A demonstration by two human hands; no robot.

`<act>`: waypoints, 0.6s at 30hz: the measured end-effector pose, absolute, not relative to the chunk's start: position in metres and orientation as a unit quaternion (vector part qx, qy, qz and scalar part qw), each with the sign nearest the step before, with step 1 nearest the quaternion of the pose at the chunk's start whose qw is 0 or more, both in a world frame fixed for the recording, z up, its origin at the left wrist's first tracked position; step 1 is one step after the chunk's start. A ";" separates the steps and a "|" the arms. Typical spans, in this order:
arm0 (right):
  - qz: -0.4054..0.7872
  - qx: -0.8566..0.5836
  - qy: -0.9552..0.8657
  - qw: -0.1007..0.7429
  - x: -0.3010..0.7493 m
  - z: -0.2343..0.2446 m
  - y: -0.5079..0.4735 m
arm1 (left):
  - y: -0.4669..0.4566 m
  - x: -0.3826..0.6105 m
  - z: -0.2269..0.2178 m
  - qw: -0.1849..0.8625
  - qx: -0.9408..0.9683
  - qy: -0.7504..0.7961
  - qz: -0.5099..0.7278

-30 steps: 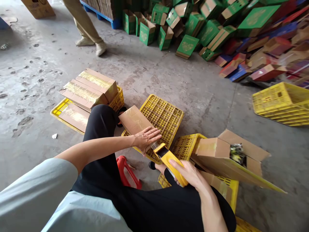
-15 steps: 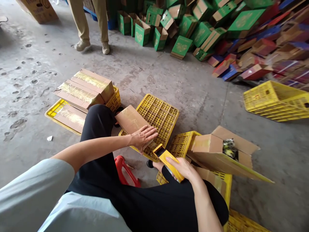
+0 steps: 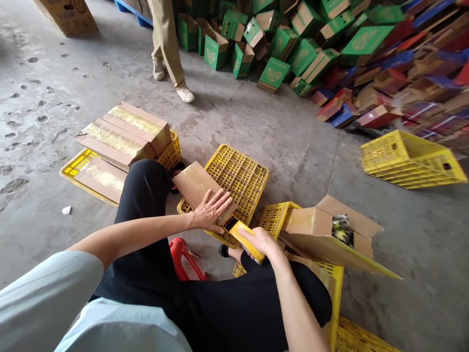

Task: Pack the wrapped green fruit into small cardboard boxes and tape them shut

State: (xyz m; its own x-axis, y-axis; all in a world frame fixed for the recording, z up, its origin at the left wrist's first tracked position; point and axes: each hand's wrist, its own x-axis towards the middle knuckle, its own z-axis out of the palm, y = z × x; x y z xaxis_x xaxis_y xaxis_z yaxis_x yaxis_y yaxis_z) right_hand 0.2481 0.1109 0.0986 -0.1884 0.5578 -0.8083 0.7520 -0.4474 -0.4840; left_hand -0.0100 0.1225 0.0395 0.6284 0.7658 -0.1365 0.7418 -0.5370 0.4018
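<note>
My left hand (image 3: 212, 211) lies flat with its fingers spread on a closed cardboard box (image 3: 196, 182). Clear, yellowish tape shows on the top of that box, which rests on an upturned yellow plastic crate (image 3: 244, 176). In my right hand (image 3: 262, 240) is a yellow hand tool (image 3: 250, 243), long and blocky with a dark opening at its front; its exact kind cannot be made out. The tool's front end is at the box's near right corner, close to my left fingers. Whether it touches the cardboard is hard to tell.
Taped boxes (image 3: 124, 134) are stacked on crates at left. An open carton (image 3: 311, 220) with dark and green contents tilts at right. A red stool (image 3: 183, 259) is between my legs. Another yellow crate (image 3: 406, 159) and piled green boxes (image 3: 274, 73) lie beyond. A person (image 3: 166, 44) walks there.
My right hand has brought the yellow tool left and slightly up, to the box's corner. My left hand stays on the box. The person beyond has stepped to the right and nearer.
</note>
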 end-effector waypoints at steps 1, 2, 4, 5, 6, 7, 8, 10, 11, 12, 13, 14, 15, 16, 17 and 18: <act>-0.557 0.637 0.523 0.106 0.248 0.102 0.112 | 0.121 -0.009 0.039 0.219 0.868 0.446 0.027; -0.543 0.642 0.526 0.124 0.248 0.107 0.111 | 0.119 -0.007 0.038 0.221 0.862 0.456 0.028; -0.532 0.646 0.529 0.138 0.253 0.116 0.108 | 0.118 -0.004 0.037 0.224 0.855 0.466 0.029; -0.534 0.648 0.526 0.136 0.256 0.120 0.105 | 0.118 -0.002 0.036 0.224 0.854 0.468 0.028; -0.539 0.651 0.518 0.133 0.261 0.124 0.102 | 0.119 -0.001 0.036 0.225 0.853 0.470 0.026; -0.547 0.654 0.507 0.129 0.266 0.127 0.098 | 0.119 0.000 0.036 0.226 0.853 0.470 0.023; -0.555 0.658 0.493 0.126 0.270 0.128 0.095 | 0.119 0.001 0.036 0.228 0.852 0.471 0.018; -0.562 0.668 0.471 0.123 0.277 0.129 0.089 | 0.119 0.001 0.037 0.230 0.851 0.472 0.011; -0.561 0.671 0.468 0.125 0.278 0.128 0.087 | 0.119 0.001 0.038 0.230 0.851 0.472 0.009; -0.558 0.671 0.473 0.126 0.278 0.126 0.085 | 0.119 0.001 0.039 0.231 0.851 0.471 0.007; -0.552 0.668 0.482 0.128 0.276 0.125 0.085 | 0.118 0.001 0.040 0.231 0.852 0.470 0.005; -0.546 0.663 0.495 0.131 0.274 0.123 0.085 | 0.118 0.001 0.041 0.232 0.852 0.469 0.003; -0.538 0.659 0.508 0.134 0.270 0.121 0.086 | 0.118 0.001 0.043 0.232 0.853 0.468 0.000; -0.529 0.656 0.521 0.137 0.267 0.120 0.088 | 0.118 0.002 0.044 0.233 0.853 0.467 -0.003; -0.516 0.655 0.535 0.140 0.263 0.119 0.089 | 0.118 0.002 0.046 0.234 0.853 0.466 -0.006; -0.495 0.655 0.553 0.142 0.260 0.119 0.091 | 0.118 0.002 0.047 0.234 0.853 0.466 -0.009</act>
State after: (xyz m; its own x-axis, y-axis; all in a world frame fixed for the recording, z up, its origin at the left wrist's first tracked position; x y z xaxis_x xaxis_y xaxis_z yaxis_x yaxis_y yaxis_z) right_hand 0.2600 0.0911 0.1188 -0.1015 0.5831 -0.8060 0.8648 -0.3487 -0.3612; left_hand 0.0022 0.1182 0.0469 0.5655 0.7907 -0.2346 0.7996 -0.4557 0.3912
